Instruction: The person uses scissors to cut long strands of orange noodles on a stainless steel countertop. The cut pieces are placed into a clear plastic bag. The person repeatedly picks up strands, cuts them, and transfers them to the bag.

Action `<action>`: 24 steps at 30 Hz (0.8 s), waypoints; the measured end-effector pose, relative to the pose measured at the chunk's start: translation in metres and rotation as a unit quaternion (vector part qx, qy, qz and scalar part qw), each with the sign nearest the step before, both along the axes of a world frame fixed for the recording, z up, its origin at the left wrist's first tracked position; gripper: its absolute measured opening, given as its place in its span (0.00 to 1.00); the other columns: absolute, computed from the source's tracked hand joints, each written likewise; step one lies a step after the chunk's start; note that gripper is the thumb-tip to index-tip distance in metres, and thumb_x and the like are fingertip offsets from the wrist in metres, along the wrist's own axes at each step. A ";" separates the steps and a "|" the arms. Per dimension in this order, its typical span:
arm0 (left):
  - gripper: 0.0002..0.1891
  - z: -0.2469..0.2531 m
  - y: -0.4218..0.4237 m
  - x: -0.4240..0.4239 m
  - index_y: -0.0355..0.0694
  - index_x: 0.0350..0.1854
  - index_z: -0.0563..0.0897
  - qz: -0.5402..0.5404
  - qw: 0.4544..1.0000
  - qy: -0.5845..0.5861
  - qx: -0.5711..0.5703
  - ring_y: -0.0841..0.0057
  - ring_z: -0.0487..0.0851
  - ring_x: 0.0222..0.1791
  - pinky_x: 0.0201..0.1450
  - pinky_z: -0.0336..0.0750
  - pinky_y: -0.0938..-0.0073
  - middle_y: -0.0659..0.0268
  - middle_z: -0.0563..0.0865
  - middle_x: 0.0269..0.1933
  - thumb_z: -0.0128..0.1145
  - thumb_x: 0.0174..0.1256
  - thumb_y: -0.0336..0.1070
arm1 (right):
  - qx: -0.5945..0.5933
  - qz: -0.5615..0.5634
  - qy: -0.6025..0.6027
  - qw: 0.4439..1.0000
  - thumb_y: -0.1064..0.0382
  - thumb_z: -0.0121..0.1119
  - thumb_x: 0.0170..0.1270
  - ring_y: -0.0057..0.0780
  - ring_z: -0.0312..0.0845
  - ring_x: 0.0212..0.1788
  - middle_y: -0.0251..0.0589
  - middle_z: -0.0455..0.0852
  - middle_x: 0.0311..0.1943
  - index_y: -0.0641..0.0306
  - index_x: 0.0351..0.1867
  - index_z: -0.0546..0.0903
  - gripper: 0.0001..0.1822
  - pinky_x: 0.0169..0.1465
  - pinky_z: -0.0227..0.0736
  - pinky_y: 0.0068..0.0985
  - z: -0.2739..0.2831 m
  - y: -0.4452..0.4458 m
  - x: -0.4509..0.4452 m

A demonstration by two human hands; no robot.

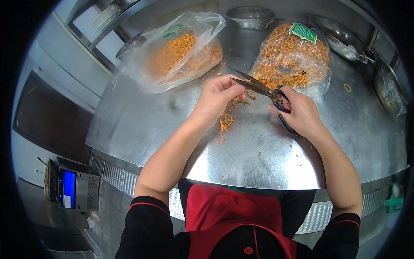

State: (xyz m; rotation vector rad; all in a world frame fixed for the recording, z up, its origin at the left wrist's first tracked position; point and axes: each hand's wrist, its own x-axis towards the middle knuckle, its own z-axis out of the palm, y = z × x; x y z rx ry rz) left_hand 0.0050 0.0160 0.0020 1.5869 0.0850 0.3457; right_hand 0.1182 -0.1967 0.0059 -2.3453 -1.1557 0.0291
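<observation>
My right hand [297, 108] grips the black handles of a pair of scissors [258, 86], whose dark blades stand apart and point left. At the blade tips, my left hand [221, 94] pinches something small and orange-brown between thumb and fingers; the fingers partly hide it. Below that hand, thin orange-brown strands [227, 120] like dried mushroom stems lie on the steel table [155, 119]. Behind the scissors rests a clear plastic bag of such strands [292, 55] with a green label. To the left stands a translucent plastic bag [181, 58] holding more strands, its mouth loose.
A metal bowl [250, 17] sits at the table's back. Plastic-wrapped pans or bowls [343, 39] line the right back, with another [386, 85] at the right edge. A yellow rubber band [347, 87] lies at right. Small crumbs are scattered near the front.
</observation>
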 end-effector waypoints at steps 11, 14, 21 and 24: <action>0.06 -0.002 0.002 0.001 0.37 0.43 0.84 -0.009 0.999 -0.005 -0.040 0.84 0.81 0.32 0.37 0.71 0.82 0.66 0.86 0.32 0.59 0.68 0.28 | 0.006 0.015 -0.005 1.000 0.39 0.68 0.58 0.38 0.78 0.24 0.37 0.79 0.19 0.64 0.38 0.78 0.27 0.30 0.70 0.36 -0.001 -0.001 0.000; 0.06 -0.001 0.000 0.000 0.37 0.43 0.84 -0.006 0.999 -0.002 -0.032 0.85 0.81 0.31 0.36 0.70 0.82 0.67 0.86 0.31 0.59 0.68 0.28 | -0.005 0.018 -0.012 1.000 0.39 0.69 0.57 0.38 0.79 0.24 0.37 0.79 0.19 0.64 0.38 0.78 0.28 0.30 0.70 0.36 0.000 0.000 0.000; 0.05 -0.001 0.000 0.000 0.36 0.41 0.85 -0.014 0.999 -0.002 -0.034 0.85 0.79 0.29 0.35 0.70 0.83 0.67 0.86 0.29 0.59 0.69 0.31 | -0.007 0.010 -0.013 1.000 0.39 0.68 0.57 0.39 0.79 0.25 0.39 0.80 0.20 0.64 0.38 0.78 0.28 0.31 0.70 0.37 0.001 0.000 0.000; 0.05 0.004 -0.002 -0.002 0.36 0.40 0.84 -0.011 0.999 0.024 -0.037 0.85 0.78 0.29 0.35 0.70 0.83 0.68 0.85 0.29 0.59 0.69 0.32 | 0.011 0.003 -0.009 1.000 0.38 0.68 0.57 0.40 0.80 0.27 0.39 0.80 0.20 0.65 0.38 0.79 0.28 0.31 0.71 0.36 -0.001 -0.001 0.003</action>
